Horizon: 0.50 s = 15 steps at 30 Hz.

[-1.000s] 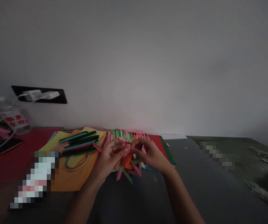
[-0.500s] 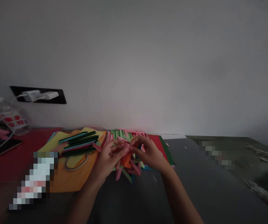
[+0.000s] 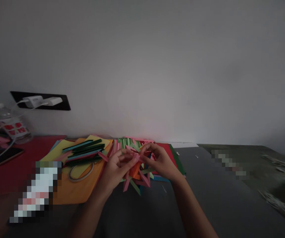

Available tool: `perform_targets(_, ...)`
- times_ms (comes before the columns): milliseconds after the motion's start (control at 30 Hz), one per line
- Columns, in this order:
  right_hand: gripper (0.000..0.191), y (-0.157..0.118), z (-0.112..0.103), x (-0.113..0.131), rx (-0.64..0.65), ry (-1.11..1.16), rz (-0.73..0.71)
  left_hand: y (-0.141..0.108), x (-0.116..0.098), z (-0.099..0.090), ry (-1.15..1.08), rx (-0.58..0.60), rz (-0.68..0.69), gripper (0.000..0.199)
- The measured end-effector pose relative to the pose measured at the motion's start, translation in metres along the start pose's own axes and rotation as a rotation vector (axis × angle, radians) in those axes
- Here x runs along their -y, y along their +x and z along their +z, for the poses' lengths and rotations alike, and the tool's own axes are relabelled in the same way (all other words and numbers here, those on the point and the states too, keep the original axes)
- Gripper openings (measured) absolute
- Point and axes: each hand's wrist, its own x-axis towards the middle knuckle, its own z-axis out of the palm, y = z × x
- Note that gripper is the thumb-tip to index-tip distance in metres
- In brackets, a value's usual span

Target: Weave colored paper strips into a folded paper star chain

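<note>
2 hands [image 3: 138, 163] pinch paper star [image 3: 136, 175] between them.

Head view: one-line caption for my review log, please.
Both hands, left hand and right hand, hold a spiky folded-paper piece above a dark table, beside coloured paper strips.

Both arms reach forward from the bottom, and the two hands meet in the middle. The left hand [image 3: 115, 168] has its fingers bent and pinched. The right hand [image 3: 160, 162] curls its fingers in too, fingertips touching the left ones.
</note>
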Motion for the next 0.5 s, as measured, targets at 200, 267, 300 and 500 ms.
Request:
perform_targets(200,0.004,0.003,0.010,-0.002,-0.089,0.073,-0.047,-0.001,-0.002,0.001,-0.015,-0.026,0.003,0.033)
perform_targets(267,0.004,0.003,0.013,-0.002,-0.106,0.095,-0.037,0.000,-0.002,0.000,-0.007,-0.030,-0.002,0.033)
perform_targets(300,0.004,0.003,0.013,-0.002,-0.108,0.104,-0.026,0.000,-0.002,-0.001,-0.002,-0.026,-0.004,0.033)
perform_targets(500,0.006,0.004,0.017,-0.003,-0.143,0.122,-0.035,0.002,0.002,-0.004,0.011,-0.021,0.018,0.029)
